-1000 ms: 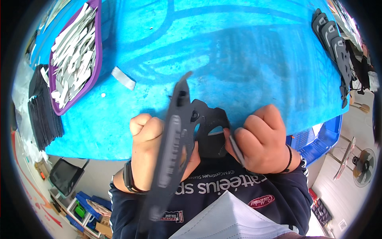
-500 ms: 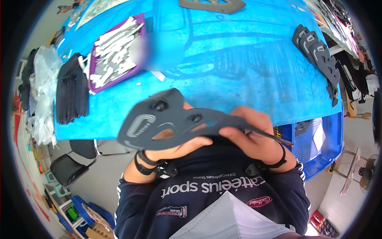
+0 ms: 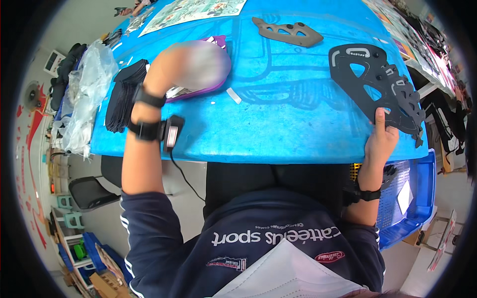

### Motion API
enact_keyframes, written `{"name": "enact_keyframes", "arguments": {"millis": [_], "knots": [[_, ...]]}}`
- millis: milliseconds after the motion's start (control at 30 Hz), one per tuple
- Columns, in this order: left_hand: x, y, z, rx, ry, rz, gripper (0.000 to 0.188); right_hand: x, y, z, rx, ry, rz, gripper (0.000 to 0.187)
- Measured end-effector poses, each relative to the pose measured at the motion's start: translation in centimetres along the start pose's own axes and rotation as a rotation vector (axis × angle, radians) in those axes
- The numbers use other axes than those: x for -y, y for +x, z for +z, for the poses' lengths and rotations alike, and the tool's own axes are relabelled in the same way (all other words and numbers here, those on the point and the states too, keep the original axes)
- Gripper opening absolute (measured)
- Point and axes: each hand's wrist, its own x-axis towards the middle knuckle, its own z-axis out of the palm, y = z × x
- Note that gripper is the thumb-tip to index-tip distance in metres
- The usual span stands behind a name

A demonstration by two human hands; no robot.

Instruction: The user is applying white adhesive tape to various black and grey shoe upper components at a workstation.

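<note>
My right hand (image 3: 382, 141) grips the narrow near end of a dark grey flat panel (image 3: 370, 75) with cut-out openings and a pale outlined mark, its thumb lying on top. The panel is held over the right side of the table, overlapping a row of similar dark panels (image 3: 411, 102). My left hand (image 3: 166, 67) reaches over a purple tray (image 3: 216, 88) at the far left. A round blurred patch hides its fingers and most of the tray, so I cannot see whether it holds anything. White strips peek out along the tray's edges.
Left of the tray stands a stack of black pieces (image 3: 119, 107), beside clear plastic bags (image 3: 87, 107). A brownish-grey panel (image 3: 310, 38) lies at the far middle of the blue table. One loose white strip (image 3: 233, 95) lies by the tray. A blue crate (image 3: 430, 181) is below the right edge.
The panel has gone from both hands in front of me to the right side, in my right hand alone. My left hand has let go of it and moved forward to the purple tray.
</note>
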Motion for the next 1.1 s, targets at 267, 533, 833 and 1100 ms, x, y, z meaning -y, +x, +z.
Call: {"name": "enact_keyframes", "arguments": {"millis": [267,533,833,1100], "knots": [[0.9,3.5,4.5,0.158,-0.058,0.151,0.026,-0.2,0.0,-0.3,0.068,0.080,0.101,0.019],[-0.1,4.0,3.8,-0.147,-0.236,0.073,0.014,-0.1,0.0,-0.5,0.086,0.138,0.114,0.020],[-3.1,3.0,0.0,-0.223,-0.842,-0.133,0.011,0.0,0.1,-0.7,0.089,0.150,0.108,0.018],[-14.9,-5.5,2.5,0.087,-1.403,-0.249,0.011,0.0,0.0,-0.7,0.082,0.153,0.129,0.017]]}}
